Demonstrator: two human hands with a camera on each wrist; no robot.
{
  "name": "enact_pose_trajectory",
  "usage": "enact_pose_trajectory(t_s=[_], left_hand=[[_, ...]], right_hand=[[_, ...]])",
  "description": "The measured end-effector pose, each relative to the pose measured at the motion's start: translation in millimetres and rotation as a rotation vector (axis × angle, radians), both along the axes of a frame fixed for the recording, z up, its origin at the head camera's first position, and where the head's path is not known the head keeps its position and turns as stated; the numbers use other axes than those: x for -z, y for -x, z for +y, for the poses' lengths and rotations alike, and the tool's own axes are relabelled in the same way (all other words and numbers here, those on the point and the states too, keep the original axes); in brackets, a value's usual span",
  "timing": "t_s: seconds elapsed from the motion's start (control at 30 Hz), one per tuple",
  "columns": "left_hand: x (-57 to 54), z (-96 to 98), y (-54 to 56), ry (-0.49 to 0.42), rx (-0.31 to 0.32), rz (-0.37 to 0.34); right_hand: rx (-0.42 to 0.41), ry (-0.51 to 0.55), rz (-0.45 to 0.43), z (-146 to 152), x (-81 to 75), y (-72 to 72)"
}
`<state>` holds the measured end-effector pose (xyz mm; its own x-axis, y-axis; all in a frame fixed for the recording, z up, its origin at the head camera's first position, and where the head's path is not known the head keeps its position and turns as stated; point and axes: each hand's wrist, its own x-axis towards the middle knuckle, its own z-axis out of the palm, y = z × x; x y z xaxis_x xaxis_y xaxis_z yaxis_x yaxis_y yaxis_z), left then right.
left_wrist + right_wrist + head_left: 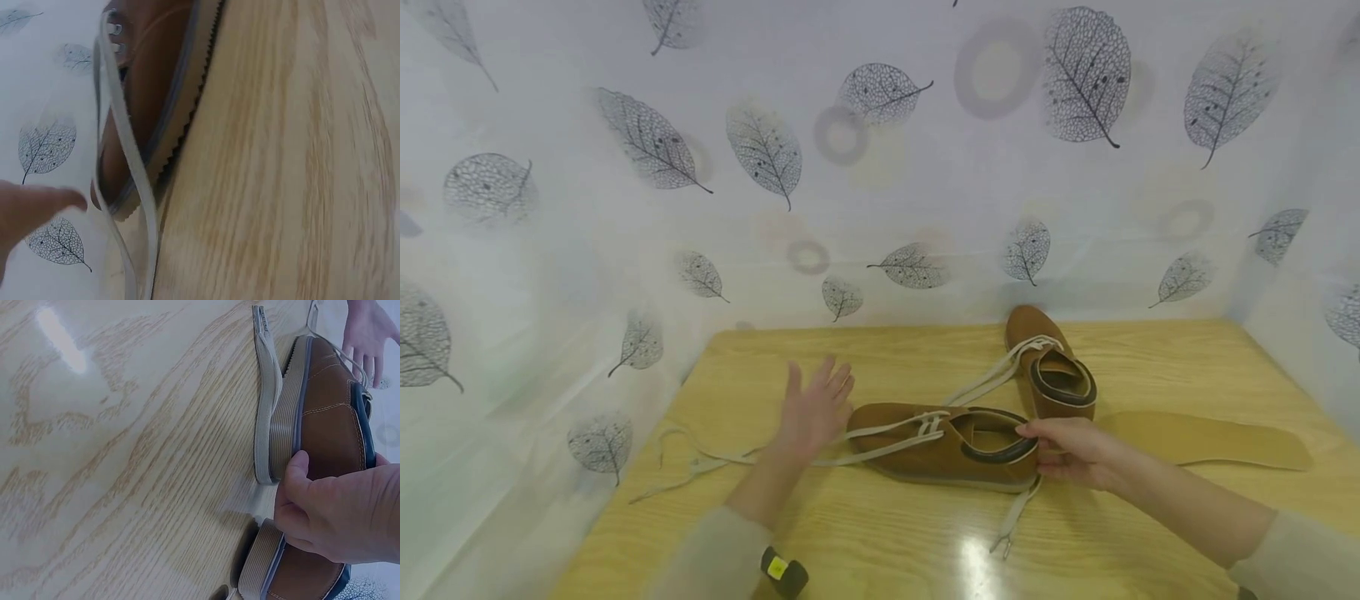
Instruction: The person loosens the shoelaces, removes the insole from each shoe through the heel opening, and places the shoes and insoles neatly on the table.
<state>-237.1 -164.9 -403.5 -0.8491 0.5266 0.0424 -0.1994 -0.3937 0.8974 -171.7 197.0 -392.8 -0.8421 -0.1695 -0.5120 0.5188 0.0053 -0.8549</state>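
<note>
A brown lace-up shoe [880,458] lies lengthwise on the table, toe to the left, with long pale laces [880,429] trailing off past its toe. My right hand [1078,450] holds this shoe by the heel; in the right wrist view its thumb [299,469] is by the sole's upper edge. Beside the toe, my left hand [816,412] is raised, fingers spread and holding nothing. In the left wrist view, only part of that hand [31,209] shows near the laces. A lace end [1017,517] sticks out from under the heel.
The matching brown shoe [1030,325] stands behind, toe pointing away, its laces running toward the nearer shoe. A flat tan insole-shaped piece [1240,442] lies at the right of the wooden table [1150,358]. A leaf-print sheet [925,200] hangs around the table.
</note>
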Motion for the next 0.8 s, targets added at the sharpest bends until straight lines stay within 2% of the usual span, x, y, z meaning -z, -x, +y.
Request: enact_pose_trajectory(t_s=[0.03, 0.17, 0.27, 0.33, 0.4, 0.47, 0.53, 0.8], left_hand=[[1.8, 3.4, -0.3, 0.149, -0.015, 0.094], [11.6, 18.0, -3.6, 0.776, -0.137, 0.615], [13.8, 31.0, -6.6, 1.170, -0.251, 0.965], [13.9, 38.3, -7.6, 1.392, -0.261, 1.142], [14.8, 44.0, -7.9, 1.558, -0.227, 1.270], [16.3, 48.2, -8.3, 1.657, -0.184, 1.335], [18.6, 51.1, -7.8, 1.714, -0.156, 1.356], [26.2, 56.9, -4.9, 1.790, -0.112, 1.321]], right_hand=[[-0.002, 0.001, 0.000, -0.2, 0.2, 0.1], [0.003, -0.003, 0.001, -0.6, 1.1, 0.6], [0.014, -0.004, -0.001, 0.1, 2.2, 1.0], [0.015, -0.005, 0.003, 0.8, 2.7, 0.9], [0.004, -0.010, 0.008, 1.2, 2.9, 0.7], [-0.010, -0.013, 0.014, 1.2, 3.0, 0.2], [-0.024, -0.017, 0.019, 0.8, 3.2, -0.2], [-0.017, -0.006, 0.025, -0.1, 2.6, 0.3]])
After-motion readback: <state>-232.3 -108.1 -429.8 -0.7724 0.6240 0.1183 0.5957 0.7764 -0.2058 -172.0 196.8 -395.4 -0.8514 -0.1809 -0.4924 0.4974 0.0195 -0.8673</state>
